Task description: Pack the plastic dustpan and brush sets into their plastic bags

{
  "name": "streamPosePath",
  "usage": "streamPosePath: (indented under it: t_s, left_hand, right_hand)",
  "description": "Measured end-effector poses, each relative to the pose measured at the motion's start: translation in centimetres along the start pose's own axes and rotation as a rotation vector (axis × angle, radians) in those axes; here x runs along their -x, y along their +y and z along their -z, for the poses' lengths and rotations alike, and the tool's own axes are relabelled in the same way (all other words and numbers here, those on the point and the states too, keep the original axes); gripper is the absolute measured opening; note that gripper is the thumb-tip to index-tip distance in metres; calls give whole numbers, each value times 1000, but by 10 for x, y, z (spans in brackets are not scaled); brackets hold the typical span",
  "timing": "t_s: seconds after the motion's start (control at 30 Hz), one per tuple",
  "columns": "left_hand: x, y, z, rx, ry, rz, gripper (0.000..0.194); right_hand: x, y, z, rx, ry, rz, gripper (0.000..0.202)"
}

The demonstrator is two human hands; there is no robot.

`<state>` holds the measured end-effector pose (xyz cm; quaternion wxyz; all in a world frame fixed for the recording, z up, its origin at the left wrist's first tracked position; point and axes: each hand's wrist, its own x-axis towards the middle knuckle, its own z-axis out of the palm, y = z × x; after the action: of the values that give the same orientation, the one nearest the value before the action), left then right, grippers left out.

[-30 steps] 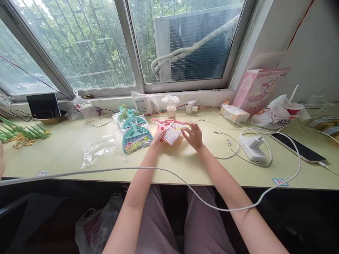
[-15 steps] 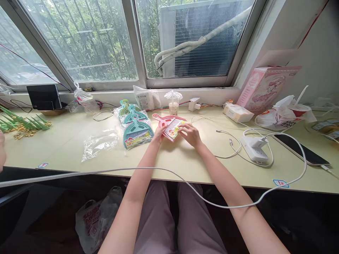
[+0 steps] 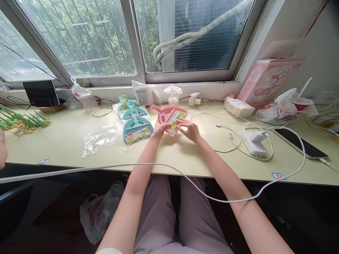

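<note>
A pink dustpan and brush set (image 3: pixel 164 115) with a printed card along its bristles is held up off the table between my hands. My left hand (image 3: pixel 159 129) grips its lower left edge, thumb across the front. At the card's right side, my right hand (image 3: pixel 189 129) pinches the edge with thumb and fingertips. To the left lie several similar sets: a teal dustpan and brush set (image 3: pixel 137 126) in front, another teal one (image 3: pixel 134 110) behind it, and a green one (image 3: pixel 126 102) at the back, on clear wrapping.
A crumpled clear plastic bag (image 3: pixel 99 139) lies left of the sets. Behind stands a lidded drink cup (image 3: pixel 173 96). On the right are a power strip (image 3: pixel 254 144), a phone (image 3: pixel 299 143) and a tissue box (image 3: pixel 239 107). A white cable (image 3: pixel 169 169) crosses before my forearms. Another person's hand (image 3: pixel 2 150) shows far left.
The pink set has been tilted up, so its front and card face me more. My right fingers have closed in on the card's edge. The view has shifted slightly.
</note>
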<state>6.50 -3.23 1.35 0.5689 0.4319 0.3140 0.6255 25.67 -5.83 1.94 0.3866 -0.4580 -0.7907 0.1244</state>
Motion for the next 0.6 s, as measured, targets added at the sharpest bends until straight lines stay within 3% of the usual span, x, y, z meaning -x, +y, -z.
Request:
streamPosePath:
  t_s: [0.13,0.17,0.23,0.33,0.6]
  left_hand:
    - [-6,-3,1,57,28,-53,78]
    - [-7,-4,2,60,24,-60,79]
    - [-8,-6,2,56,-1,-72,82]
    - [-5,-10,0,29,-69,-81,82]
    - [-2,-16,-4,-26,-156,-96,90]
  right_hand:
    - [-6,5,-5,-293,281,-252,52]
    - [-8,7,-7,-413,284,-315,60]
    - [-10,12,-11,-650,168,-386,67]
    - [-11,19,-17,-851,26,-401,61]
    - [-8,27,-20,-938,126,-447,52]
